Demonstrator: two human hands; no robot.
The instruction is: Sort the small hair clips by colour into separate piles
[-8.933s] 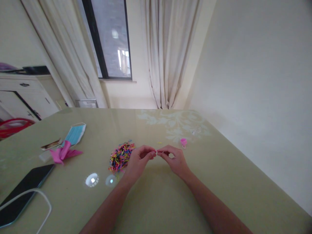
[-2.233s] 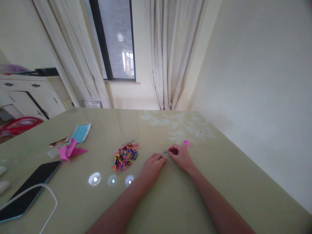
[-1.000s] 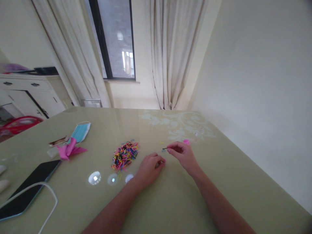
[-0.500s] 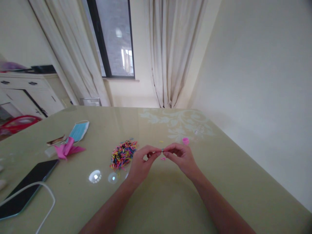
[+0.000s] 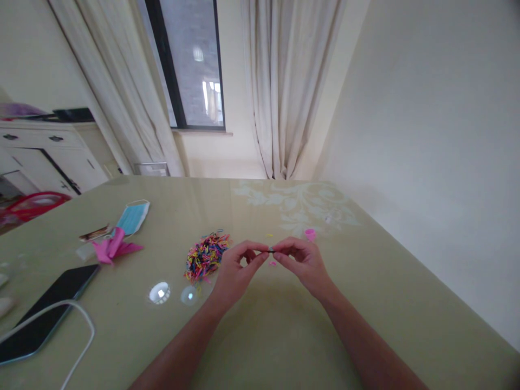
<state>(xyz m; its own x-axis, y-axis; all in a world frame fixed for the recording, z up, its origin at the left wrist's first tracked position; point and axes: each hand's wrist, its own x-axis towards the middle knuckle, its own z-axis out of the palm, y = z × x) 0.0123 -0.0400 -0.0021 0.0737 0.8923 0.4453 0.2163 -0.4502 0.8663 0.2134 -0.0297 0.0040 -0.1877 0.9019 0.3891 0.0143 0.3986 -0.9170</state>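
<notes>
My left hand (image 5: 239,272) and my right hand (image 5: 301,264) meet fingertip to fingertip above the table. Each pinches thumb against forefinger on a tiny dark rubber band (image 5: 271,251), mostly hidden by the fingers. Left of my left hand lies a heap of small multicoloured rubber bands (image 5: 207,254). Just beyond my fingertips is a loose yellow band (image 5: 268,235), and a small pink piece (image 5: 272,264) lies below them. A pink cup-like object (image 5: 310,234) stands behind my right hand.
On the left of the glossy table (image 5: 260,346) lie a pink folded-paper shape (image 5: 115,247), a blue face mask (image 5: 133,218) and a black phone (image 5: 49,311) with a white cable (image 5: 87,319) across it. A wall (image 5: 439,162) borders the right side.
Both hands keep nearly the same pinch and place. The view has shifted very slightly; nothing else has visibly moved.
</notes>
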